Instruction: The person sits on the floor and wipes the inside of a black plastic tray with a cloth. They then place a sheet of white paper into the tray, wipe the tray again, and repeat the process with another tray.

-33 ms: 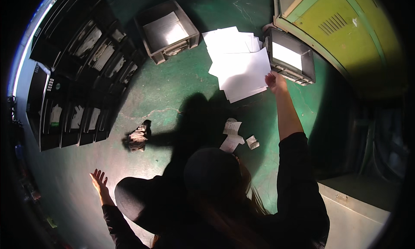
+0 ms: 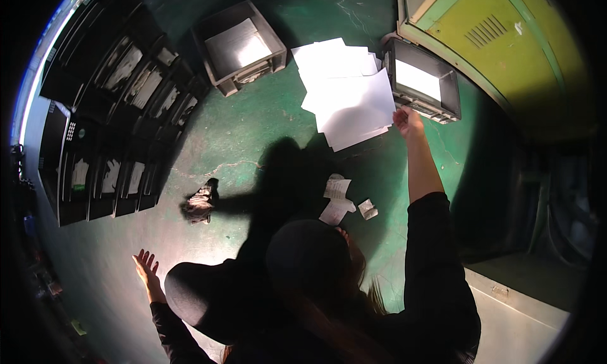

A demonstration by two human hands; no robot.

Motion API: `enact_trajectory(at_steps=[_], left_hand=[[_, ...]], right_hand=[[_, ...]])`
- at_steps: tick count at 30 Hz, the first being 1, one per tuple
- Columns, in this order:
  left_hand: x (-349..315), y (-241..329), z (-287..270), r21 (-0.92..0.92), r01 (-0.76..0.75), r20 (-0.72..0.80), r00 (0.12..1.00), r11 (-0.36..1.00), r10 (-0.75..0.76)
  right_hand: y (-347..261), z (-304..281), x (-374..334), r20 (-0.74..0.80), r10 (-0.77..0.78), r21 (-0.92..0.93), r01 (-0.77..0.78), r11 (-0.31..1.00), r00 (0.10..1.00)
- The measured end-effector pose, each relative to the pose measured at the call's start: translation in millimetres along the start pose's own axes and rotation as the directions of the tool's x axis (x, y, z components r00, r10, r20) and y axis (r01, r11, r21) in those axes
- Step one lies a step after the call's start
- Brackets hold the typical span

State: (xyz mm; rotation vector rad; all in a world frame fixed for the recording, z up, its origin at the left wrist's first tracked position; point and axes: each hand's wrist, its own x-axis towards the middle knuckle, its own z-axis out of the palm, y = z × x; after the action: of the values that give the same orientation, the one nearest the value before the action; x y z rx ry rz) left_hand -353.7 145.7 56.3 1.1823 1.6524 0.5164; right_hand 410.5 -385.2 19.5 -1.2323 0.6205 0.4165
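Note:
My right hand point(image 2: 408, 120), arm stretched forward, is beside the right edge of a spread pile of white paper sheets point(image 2: 354, 101) on the green floor. Its fingers are curled inward, and whether they pinch anything is hidden. Just beyond that hand stands a grey plastic bin point(image 2: 447, 98) with white sheets point(image 2: 417, 80) inside. My left hand point(image 2: 147, 267) is held out at the lower left, palm bare and fingers spread, touching nothing. The nearest thing to it is a dark crumpled item with pale folds point(image 2: 201, 203) on the floor.
A second grey bin point(image 2: 227, 82) with a sheet in it stands at the far left. Black stacked racks point(image 2: 95, 130) line the left side. Torn paper scraps point(image 2: 338, 199) lie mid-floor. A yellow-green cabinet point(image 2: 487, 35) fills the upper right; dark rounded shapes cover the lower middle.
My right hand has shifted slightly to the right, from overlapping the paper's corner to just beside it. The whole view has moved a little; my left hand stays spread.

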Motion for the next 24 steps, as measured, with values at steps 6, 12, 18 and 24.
enact_trajectory(at_steps=[6, 12, 18, 24], left_hand=[[-81.6, 103.1, 82.5, 0.359, -0.256, 0.273, 0.948, 0.898, 0.161], [-95.5, 112.0, 110.0, 0.567, -0.472, 0.412, 0.872, 0.675, 0.264], [-101.4, 98.3, 123.0, 0.583, -0.521, 0.478, 0.840, 0.624, 0.256], [-128.8, 119.1, 124.2, 0.647, -0.622, 0.538, 0.782, 0.441, 0.313]], right_hand=[[-5.1, 3.7, 69.7, 0.095, -0.117, 0.325, 0.080, 0.942, 0.989], [-81.4, -6.2, 94.7, -0.101, 0.055, 0.226, -0.030, 0.974, 0.993], [-86.0, -24.2, 81.1, 0.063, 0.051, 0.154, -0.060, 0.986, 0.997], [-67.9, -1.2, 81.6, -0.170, -0.021, 0.437, 0.095, 0.894, 0.985]])
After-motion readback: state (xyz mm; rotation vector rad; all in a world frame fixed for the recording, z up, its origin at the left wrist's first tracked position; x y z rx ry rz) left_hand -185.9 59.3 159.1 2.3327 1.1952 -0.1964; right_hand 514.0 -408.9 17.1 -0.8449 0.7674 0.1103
